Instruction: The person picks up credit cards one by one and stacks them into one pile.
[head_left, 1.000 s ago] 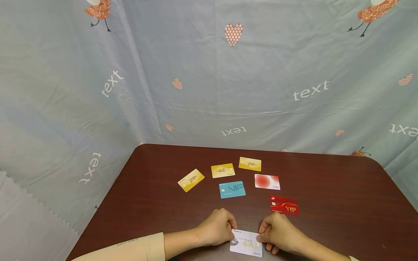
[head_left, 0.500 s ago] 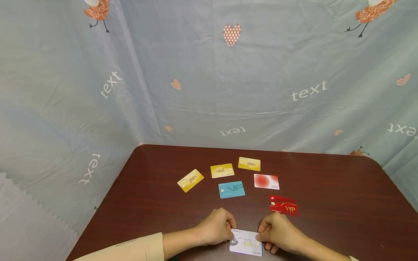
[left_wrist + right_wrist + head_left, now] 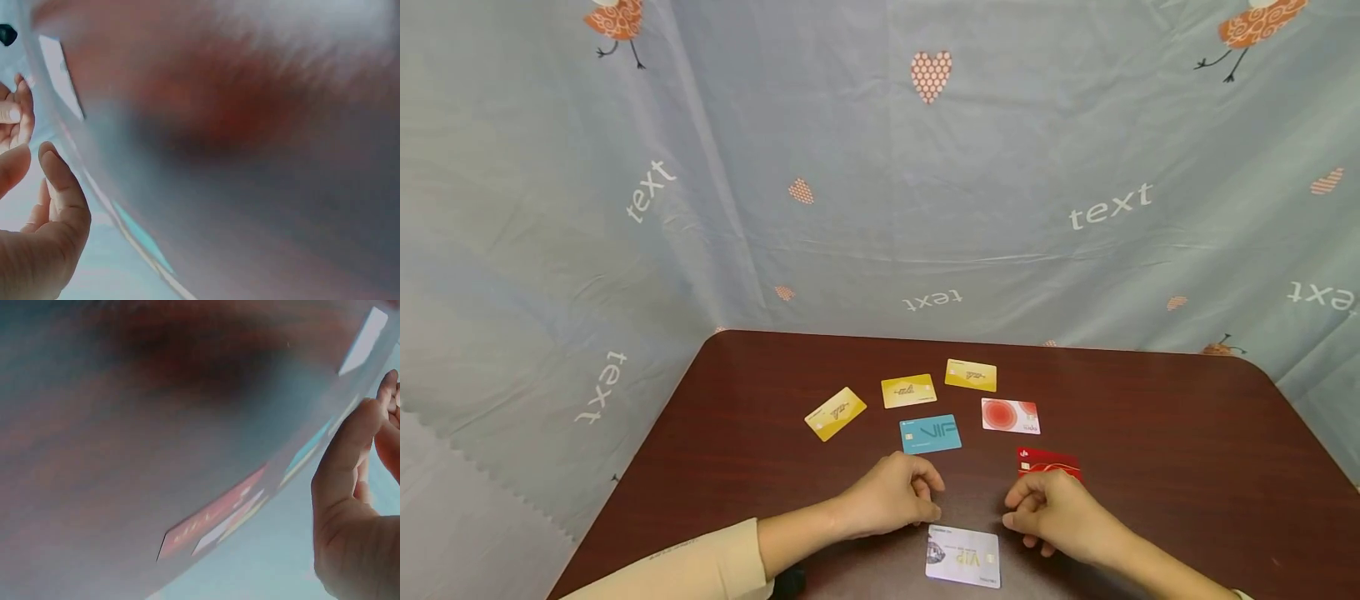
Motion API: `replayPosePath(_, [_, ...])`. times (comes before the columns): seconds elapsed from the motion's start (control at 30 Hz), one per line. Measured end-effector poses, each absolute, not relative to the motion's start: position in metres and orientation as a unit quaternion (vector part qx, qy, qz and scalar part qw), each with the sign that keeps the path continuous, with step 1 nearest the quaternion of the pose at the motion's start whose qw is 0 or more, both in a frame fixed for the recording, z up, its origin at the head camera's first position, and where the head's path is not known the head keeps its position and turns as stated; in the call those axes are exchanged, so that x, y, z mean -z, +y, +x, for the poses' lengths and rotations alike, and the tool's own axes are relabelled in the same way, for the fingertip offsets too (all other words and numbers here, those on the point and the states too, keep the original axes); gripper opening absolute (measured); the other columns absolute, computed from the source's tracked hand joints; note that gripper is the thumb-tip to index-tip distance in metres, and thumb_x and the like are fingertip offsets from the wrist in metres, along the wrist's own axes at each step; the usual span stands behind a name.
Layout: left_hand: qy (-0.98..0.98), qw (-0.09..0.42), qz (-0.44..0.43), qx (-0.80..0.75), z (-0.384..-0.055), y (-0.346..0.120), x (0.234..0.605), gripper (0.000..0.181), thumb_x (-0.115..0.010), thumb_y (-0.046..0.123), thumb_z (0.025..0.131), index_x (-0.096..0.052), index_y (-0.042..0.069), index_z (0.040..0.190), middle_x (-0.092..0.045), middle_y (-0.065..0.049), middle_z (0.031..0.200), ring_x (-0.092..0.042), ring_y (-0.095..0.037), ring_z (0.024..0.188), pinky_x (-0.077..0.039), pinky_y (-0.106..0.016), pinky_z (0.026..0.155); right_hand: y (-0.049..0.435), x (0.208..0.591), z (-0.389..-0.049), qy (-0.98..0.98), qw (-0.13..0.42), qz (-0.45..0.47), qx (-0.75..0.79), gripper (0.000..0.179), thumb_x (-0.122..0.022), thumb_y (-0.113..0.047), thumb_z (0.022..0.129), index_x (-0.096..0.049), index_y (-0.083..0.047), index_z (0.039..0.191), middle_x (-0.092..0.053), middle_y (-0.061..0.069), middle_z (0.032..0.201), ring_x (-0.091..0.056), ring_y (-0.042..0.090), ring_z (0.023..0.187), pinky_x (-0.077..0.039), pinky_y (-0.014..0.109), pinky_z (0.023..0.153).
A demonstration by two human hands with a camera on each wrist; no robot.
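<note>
Right hand just beside white card

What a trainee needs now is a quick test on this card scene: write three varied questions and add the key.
1. Count: how many yellow cards lie on the table?

2. True or false: the white card lies on the table with neither the left hand nor the right hand gripping it.

3. Multiple choice: in the head view, which card does the right hand partly hide?
a) teal card
b) red card
c) white-and-red card

Key: 1. three; 2. true; 3. b
</note>
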State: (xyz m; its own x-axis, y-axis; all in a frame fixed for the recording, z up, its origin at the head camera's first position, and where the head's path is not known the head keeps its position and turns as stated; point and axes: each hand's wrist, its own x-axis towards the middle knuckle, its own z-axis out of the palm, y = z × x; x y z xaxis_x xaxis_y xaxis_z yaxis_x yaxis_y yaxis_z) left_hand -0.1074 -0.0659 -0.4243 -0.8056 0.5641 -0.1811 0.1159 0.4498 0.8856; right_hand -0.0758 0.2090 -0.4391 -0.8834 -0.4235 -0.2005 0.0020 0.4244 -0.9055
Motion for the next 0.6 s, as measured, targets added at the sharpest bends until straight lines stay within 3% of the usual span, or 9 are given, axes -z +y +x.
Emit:
replayPosePath(0.17, [0.82,0.208,0.216,-0.488,-0.118,-0.064,0.416,0.022,-0.081,-0.001,0.085,-0.072,-0.005,0.104,-0.063,0.003,0.072,-0.054,-0.006,0.062,-0.044,-0.02,0.06,0.22,0.431,-0.077,0.831,0.192,-0.129,0.507,0.017,-0.077,-0.01,0.093,-0.067,0.001,0.1,-0.064,0.005,0.079,-0.062,0.019,0.064,-0.053,0.029,0.049])
replayPosePath(0.6, [0.832,0.168,0.222,-0.48,-0.131,-0.052,0.406,0.027,-0.08,0.006,0.087,-0.073,-0.001,0.113,-0.065,0.001,0.087,-0.053,-0.007,0.062,-0.044,-0.02,0.058,0.247,0.419,-0.081,0.849,0.16,-0.087,0.496,0.032,-0.082,-0.016,0.09,-0.067,0.005,0.11,-0.066,0.008,0.09,-0.062,0.018,0.067,-0.053,0.029,0.053])
